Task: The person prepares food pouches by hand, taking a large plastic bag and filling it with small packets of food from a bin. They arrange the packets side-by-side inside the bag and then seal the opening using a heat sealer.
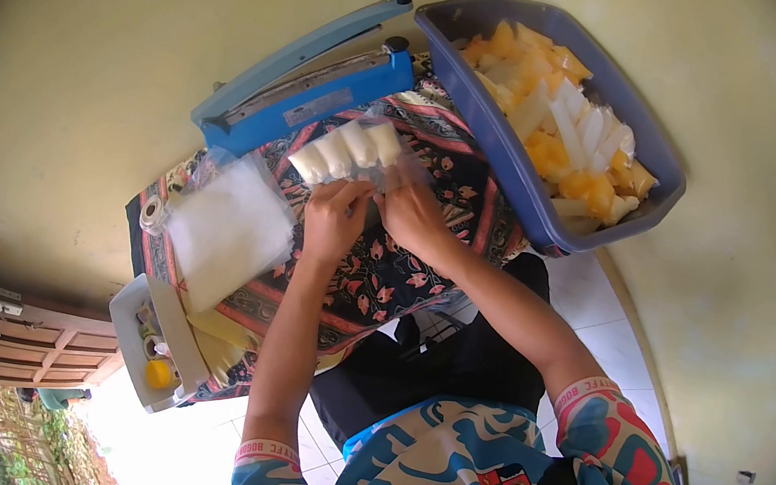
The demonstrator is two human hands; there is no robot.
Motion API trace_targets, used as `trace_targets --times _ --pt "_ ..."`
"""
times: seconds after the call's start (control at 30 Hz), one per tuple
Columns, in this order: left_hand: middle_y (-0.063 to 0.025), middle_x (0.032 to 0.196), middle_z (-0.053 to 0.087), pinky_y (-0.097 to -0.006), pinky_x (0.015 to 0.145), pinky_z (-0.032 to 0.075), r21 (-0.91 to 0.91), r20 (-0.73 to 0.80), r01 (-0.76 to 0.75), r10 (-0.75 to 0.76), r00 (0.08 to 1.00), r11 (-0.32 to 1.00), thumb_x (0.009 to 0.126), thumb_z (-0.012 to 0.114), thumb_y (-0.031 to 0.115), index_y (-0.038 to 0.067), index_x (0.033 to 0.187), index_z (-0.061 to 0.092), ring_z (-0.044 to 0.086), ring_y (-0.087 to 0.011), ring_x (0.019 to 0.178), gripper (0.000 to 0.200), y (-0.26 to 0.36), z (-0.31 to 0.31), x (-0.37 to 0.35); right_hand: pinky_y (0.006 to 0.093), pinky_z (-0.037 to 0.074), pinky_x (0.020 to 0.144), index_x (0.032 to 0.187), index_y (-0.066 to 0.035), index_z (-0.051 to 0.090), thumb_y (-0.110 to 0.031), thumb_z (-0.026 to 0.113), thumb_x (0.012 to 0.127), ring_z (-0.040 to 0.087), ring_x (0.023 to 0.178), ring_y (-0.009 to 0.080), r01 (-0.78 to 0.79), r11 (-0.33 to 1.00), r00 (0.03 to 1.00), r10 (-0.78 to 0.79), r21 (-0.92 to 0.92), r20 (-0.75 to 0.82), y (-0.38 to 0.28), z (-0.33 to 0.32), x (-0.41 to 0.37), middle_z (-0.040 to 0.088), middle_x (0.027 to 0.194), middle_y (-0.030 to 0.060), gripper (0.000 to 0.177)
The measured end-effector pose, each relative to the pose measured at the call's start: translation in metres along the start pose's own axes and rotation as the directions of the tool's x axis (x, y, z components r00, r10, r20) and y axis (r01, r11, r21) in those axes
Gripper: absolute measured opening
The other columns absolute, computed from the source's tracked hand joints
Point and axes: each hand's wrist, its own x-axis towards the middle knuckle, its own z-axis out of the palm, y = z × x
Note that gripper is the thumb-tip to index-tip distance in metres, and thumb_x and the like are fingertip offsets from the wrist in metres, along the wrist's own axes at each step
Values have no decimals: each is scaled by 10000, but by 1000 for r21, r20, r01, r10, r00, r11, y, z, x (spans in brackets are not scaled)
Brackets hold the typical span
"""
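Observation:
A clear plastic bag (397, 166) holding several pale cream rolls (359, 145) side by side lies on the patterned cloth. My left hand (335, 219) pinches the bag's near edge with thumb and fingers. Beside it, my right hand (410, 212) has its fingers closed on the same bag, just below the rolls. The hands almost touch each other. Beyond the bag is a blue impulse sealer (314, 96) with its long lever arm raised. To the left of my left hand rests a stack of clear, flat plastic bags (230, 224).
A large blue-grey tub (537, 220) at the right holds many orange and white packets (567, 119). A tape roll (152, 213) sits at the left cloth edge. Below it is a white container (133, 360) with a yellow lid (159, 373) inside. Walls rise behind and to the right.

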Motion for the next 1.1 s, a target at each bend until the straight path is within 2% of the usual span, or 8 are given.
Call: trace_targets --times 0.17,0.27,0.47,0.57,0.67,0.77,0.87,1.1 --pt "-54 685 638 -332 625 470 12 2 -19 19 1000 1000 799 717 32 79 879 734 581 -217 581 94 -1 -1 0 525 384 1059 1197 153 476 -133 646 837 475 1216 496 3 991 995 10 132 -96 10 14 14 460 1298 360 490" --pt "-55 695 646 -334 629 472 26 19 -22 21 1000 999 801 712 35 79 876 733 580 -219 578 89 1 -3 1 518 373 1075 1199 167 465 -101 603 853 462 1240 498 13 997 991 -2 79 -133 12 20 14 435 1332 373 459" --pt "-55 691 642 -339 625 471 38 1 -30 30 1000 999 805 701 37 79 867 731 574 -222 572 82 -1 -1 0 503 357 1099 1231 176 450 -81 545 893 466 1250 492 40 987 995 -25 153 -98 27 36 19 437 1325 390 435" --pt "-57 690 642 -348 621 470 51 21 -36 35 999 998 803 699 38 80 867 731 575 -229 572 83 0 -1 0 510 396 1046 1175 134 487 -126 559 912 498 1197 482 61 997 973 -49 47 -225 25 41 14 486 1259 367 378" --pt "-60 689 643 -354 620 469 51 38 -37 36 999 998 804 699 42 81 868 730 576 -237 572 81 0 -1 -1 525 434 964 1101 89 502 -196 597 913 525 1129 474 53 985 982 -22 163 -187 6 9 22 516 1198 335 354" --pt "-63 688 643 -355 618 468 47 29 -53 52 998 997 806 698 46 82 869 729 576 -241 570 79 -2 -1 -1 537 448 897 1045 62 501 -247 634 898 538 1074 469 55 995 971 -33 87 -237 17 31 30 522 1167 318 367" --pt "-65 694 646 -355 617 467 44 27 -54 53 998 998 806 695 45 83 873 728 578 -242 571 84 -1 0 -1 528 425 927 1128 39 469 -255 579 938 508 1115 466 -5 992 991 21 123 -134 16 29 32 495 1202 290 366" --pt "-68 711 655 -353 633 467 44 40 -27 26 999 999 809 690 39 81 875 723 584 -240 581 85 -2 2 -1 508 448 884 1113 24 493 -240 590 925 541 1047 440 -51 962 986 92 269 -140 15 26 31 518 1147 246 338"
